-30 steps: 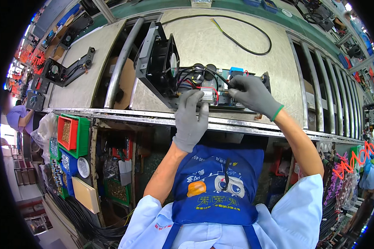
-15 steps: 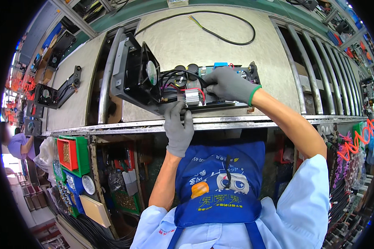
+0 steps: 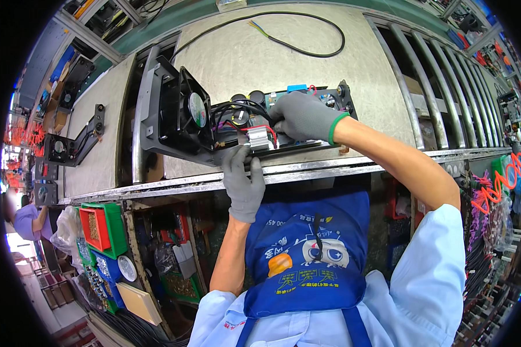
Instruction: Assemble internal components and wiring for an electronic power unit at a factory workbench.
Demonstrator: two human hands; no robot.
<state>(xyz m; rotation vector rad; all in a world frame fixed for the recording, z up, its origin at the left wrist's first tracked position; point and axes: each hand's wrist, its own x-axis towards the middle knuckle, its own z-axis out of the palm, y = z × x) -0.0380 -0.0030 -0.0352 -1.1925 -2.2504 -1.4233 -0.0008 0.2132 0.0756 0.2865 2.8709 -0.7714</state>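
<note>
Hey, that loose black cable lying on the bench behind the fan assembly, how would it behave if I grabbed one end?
The black cable would probably flop and trail, since it lies in a loose curve. It looks thin, so likely light. Its bare wire ends might snag.

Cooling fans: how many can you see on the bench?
2. One black cooling fan stands on the assembly by the left hand; a second fan sits on a bracket at the far left. Others may be hidden.
</note>
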